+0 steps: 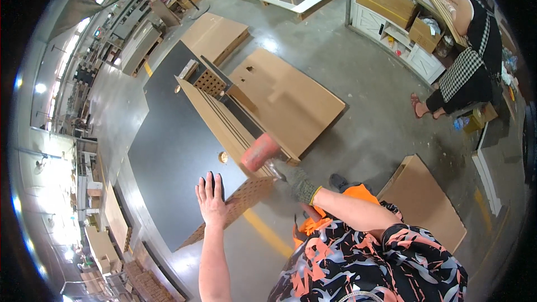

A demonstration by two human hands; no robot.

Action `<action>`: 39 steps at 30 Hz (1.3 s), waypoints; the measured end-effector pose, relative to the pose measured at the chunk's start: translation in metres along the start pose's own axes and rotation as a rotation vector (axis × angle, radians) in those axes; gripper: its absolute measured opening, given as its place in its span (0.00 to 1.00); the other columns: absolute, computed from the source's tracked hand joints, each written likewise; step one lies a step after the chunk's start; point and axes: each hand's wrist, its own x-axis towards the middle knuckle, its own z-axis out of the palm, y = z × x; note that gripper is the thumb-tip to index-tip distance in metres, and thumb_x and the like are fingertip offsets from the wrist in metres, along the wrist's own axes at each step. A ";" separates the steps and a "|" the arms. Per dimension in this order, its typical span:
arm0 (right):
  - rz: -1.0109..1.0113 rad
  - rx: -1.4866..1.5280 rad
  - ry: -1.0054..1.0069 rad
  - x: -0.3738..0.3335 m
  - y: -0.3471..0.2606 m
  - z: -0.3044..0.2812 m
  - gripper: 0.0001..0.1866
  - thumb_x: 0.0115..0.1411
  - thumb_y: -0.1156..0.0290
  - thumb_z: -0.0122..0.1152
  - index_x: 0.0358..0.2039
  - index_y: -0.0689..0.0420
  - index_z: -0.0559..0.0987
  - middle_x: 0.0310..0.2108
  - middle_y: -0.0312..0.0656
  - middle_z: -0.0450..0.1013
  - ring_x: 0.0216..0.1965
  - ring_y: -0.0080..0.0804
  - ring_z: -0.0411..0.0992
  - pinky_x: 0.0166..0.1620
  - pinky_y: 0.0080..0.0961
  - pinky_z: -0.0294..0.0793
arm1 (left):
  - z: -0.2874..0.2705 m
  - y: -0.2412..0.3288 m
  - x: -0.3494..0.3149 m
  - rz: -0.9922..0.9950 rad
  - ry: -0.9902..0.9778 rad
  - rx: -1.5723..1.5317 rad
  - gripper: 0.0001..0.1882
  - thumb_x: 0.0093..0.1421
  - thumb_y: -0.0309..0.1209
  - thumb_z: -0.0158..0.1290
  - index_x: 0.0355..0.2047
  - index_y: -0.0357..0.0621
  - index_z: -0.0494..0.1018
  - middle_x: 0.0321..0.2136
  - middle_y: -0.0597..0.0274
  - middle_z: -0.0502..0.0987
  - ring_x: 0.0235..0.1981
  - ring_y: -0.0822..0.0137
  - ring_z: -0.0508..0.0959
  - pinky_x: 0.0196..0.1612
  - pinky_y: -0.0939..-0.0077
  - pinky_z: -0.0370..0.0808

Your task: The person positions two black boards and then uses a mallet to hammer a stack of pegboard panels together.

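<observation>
A red-headed mallet [261, 152] is gripped in my gloved right hand [302, 185]. Its head is over the near corner of a stack, beside the ends of long brown strips [215, 117]. My bare left hand [213, 204] rests with fingers spread on the near edge of a large dark grey panel [173, 151]. Below that edge shows a brown side [249, 194] with a pattern of holes. A round pale hole [223, 157] is in the panel's surface, just beyond my left fingers. Whether the mallet touches the wood cannot be made out.
A wide brown board [296, 95] lies right of the strips, and another [428, 201] is by my right side. A perforated block [210, 83] stands at the strips' far end. At the far right, a person [475, 67] works at a bench with cardboard boxes [386, 3].
</observation>
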 end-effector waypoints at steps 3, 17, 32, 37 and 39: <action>0.103 0.051 -0.013 0.007 -0.012 -0.010 0.22 0.53 0.68 0.52 0.50 0.56 0.69 0.36 0.59 0.73 0.38 0.57 0.73 0.40 0.45 0.71 | 0.000 -0.004 -0.005 -0.012 0.012 0.017 0.59 0.33 0.44 0.72 0.66 0.52 0.54 0.66 0.59 0.54 0.67 0.50 0.52 0.69 0.50 0.49; 0.107 0.051 -0.034 0.000 -0.004 -0.012 0.23 0.52 0.68 0.53 0.50 0.55 0.71 0.34 0.58 0.74 0.36 0.57 0.74 0.38 0.44 0.72 | -0.003 0.004 -0.001 -0.054 -0.005 0.031 0.56 0.35 0.46 0.71 0.65 0.51 0.57 0.66 0.60 0.55 0.67 0.51 0.52 0.69 0.53 0.51; 0.064 0.150 -0.082 -0.008 -0.019 -0.008 0.23 0.53 0.70 0.53 0.52 0.56 0.70 0.35 0.59 0.73 0.37 0.57 0.73 0.37 0.43 0.72 | 0.000 0.003 -0.003 -0.077 0.065 0.023 0.53 0.34 0.46 0.72 0.63 0.56 0.62 0.64 0.60 0.61 0.65 0.51 0.59 0.67 0.51 0.54; 0.022 0.058 0.017 -0.008 -0.018 -0.010 0.22 0.53 0.70 0.53 0.51 0.55 0.70 0.32 0.58 0.73 0.36 0.58 0.73 0.36 0.44 0.72 | -0.003 0.007 0.000 -0.082 0.076 0.017 0.53 0.34 0.47 0.71 0.63 0.57 0.62 0.63 0.61 0.62 0.64 0.51 0.60 0.67 0.51 0.54; 0.028 0.020 0.003 -0.008 -0.021 -0.013 0.22 0.53 0.70 0.53 0.50 0.56 0.70 0.32 0.58 0.74 0.36 0.58 0.73 0.37 0.45 0.72 | -0.002 0.006 -0.001 -0.083 0.078 0.015 0.53 0.34 0.47 0.71 0.63 0.57 0.62 0.64 0.61 0.62 0.64 0.51 0.60 0.67 0.51 0.54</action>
